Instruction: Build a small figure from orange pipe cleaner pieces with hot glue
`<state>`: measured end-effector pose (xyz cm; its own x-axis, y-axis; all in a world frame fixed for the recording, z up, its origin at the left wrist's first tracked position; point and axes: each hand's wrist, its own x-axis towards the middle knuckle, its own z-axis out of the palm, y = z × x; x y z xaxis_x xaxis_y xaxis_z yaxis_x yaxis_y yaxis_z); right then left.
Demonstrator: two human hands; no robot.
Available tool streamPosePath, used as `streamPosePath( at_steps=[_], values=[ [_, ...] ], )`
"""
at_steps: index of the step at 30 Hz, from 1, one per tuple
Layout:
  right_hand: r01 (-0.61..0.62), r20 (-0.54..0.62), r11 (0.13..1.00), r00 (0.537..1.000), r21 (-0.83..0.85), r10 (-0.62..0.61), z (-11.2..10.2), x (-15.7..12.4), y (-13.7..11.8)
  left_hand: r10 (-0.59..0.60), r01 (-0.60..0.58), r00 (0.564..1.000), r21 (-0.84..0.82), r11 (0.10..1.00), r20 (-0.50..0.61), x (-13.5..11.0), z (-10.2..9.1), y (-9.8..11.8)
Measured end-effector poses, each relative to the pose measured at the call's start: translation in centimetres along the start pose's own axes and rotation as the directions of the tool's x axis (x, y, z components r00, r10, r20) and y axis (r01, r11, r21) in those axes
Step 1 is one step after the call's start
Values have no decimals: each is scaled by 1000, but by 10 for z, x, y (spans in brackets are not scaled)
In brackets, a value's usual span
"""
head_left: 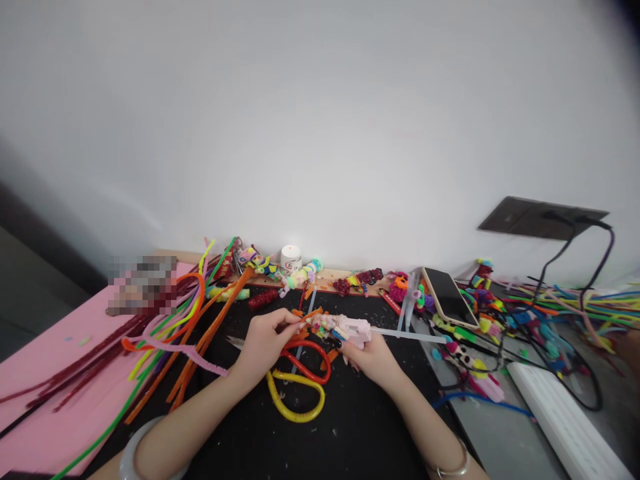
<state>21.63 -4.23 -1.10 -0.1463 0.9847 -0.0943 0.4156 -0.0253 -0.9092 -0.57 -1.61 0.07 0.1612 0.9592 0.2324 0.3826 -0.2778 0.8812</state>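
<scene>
My left hand (264,342) is closed, pinching the end of an orange pipe cleaner piece (309,313) next to a small multicoloured craft piece (326,325). My right hand (371,357) is wrapped around a pink glue gun (353,329), whose nozzle points left at that craft piece. A clear glue stick (407,335) juts out of the gun to the right. Under the hands, on the black mat (350,427), lie a red loop (307,360) and a yellow loop (295,399) of pipe cleaner.
A bundle of long pipe cleaners (170,333) fans over a pink sheet (45,373) at left. Small finished figures (300,273) and a white roll (291,257) line the wall. A phone (449,297), cables, a white keyboard (565,417) and more pipe cleaners (575,300) fill the right.
</scene>
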Motion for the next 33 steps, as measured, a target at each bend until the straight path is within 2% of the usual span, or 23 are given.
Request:
streamPosePath(
  at_steps=[33],
  values=[
    [14, -3, 1000, 1000, 1, -14, -1, 1, -1, 18, -17, 1000, 34, 999, -15, 0, 0, -3]
  ],
)
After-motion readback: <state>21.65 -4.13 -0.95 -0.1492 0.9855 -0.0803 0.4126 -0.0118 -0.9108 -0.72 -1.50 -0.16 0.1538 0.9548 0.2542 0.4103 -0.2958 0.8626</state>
